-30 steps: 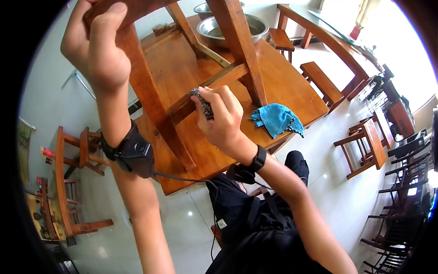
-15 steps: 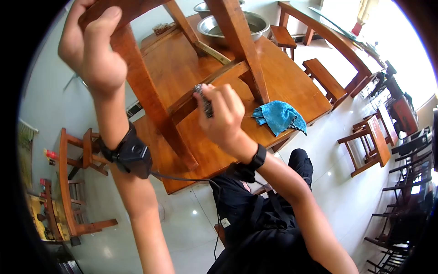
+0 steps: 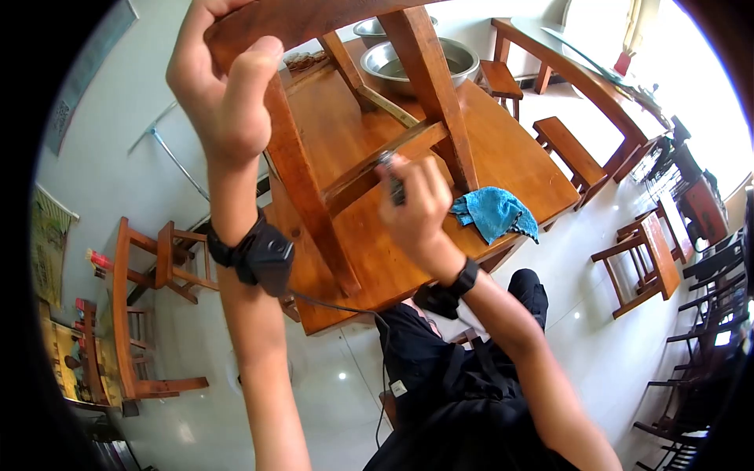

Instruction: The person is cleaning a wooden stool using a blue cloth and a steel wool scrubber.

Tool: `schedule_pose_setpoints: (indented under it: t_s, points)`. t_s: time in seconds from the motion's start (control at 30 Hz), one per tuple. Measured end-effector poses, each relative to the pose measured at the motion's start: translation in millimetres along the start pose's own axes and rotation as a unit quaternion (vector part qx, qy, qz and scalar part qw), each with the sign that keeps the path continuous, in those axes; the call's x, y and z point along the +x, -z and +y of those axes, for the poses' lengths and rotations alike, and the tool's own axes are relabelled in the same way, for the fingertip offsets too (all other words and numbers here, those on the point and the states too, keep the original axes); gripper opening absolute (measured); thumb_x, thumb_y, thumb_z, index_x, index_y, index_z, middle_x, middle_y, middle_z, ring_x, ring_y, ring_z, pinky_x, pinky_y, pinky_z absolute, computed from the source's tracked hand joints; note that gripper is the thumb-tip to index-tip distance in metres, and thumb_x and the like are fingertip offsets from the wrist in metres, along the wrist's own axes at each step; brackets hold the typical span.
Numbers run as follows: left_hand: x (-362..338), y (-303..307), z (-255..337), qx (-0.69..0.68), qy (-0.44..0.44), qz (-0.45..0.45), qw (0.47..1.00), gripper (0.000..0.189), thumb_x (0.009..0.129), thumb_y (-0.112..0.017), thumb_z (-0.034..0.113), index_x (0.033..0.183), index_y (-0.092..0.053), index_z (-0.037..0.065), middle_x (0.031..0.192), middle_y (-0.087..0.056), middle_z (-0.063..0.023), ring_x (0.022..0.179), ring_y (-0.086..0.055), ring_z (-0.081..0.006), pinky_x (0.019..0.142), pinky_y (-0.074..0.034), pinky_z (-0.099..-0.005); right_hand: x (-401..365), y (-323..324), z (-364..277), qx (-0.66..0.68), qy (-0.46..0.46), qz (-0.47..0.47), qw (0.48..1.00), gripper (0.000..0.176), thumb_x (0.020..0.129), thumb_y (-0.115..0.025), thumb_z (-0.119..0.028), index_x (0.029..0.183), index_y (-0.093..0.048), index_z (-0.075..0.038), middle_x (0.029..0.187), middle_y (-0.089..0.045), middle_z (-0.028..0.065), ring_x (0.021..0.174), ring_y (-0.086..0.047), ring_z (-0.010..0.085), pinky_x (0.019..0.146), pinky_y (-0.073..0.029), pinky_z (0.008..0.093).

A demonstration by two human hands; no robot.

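Note:
A wooden stool (image 3: pixel 306 184) stands on the brown table (image 3: pixel 514 157), its seat edge at the top of the view. My left hand (image 3: pixel 236 94) grips that seat edge, thumb on the near side. Closed around a small dark metallic scrubber (image 3: pixel 395 182), my right hand (image 3: pixel 420 200) is at the crossbar between the stool's legs, with the scrubber close to or touching the bar. A blue cloth (image 3: pixel 496 213) lies crumpled on the table's right part, beside a stool leg.
Two metal basins stand at the table's back, the larger one (image 3: pixel 385 67) holding liquid. Stools (image 3: pixel 648 251) and a glass-topped table (image 3: pixel 542 43) are on the right. A wooden bench frame (image 3: pixel 122 314) is at the left. A cable hangs from my left wrist device (image 3: pixel 271 255).
The whole scene has shifted slightly right and down in the view. Both hands keep their grips, and the right hand with the scrubber remains at the crossbar.

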State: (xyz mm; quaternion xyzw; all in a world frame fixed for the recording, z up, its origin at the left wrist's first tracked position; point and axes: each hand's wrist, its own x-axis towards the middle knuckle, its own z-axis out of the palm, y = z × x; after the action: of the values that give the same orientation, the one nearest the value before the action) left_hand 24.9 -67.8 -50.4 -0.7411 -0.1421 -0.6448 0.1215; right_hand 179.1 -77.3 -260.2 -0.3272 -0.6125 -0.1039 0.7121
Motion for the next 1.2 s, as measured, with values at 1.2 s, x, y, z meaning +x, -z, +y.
schedule_pose_setpoints:
  t_s: [1.2]
  points:
    - [-31,-31,27,0.182,0.267,0.152,0.934,0.072,0.104,-0.062,0.048,0.146,-0.044,-0.008,0.148,-0.053,-0.0182,0.135,-0.052,-0.0234,0.117,-0.038,-0.0381,-57,171,185,-0.128,-0.133,-0.300,0.936,0.029,0.090,-0.073,-0.014,0.114,-0.063,-0.002,0.119,-0.064,0.0146,0.110,-0.061,0.0344,0.099,-0.045,0.0465]
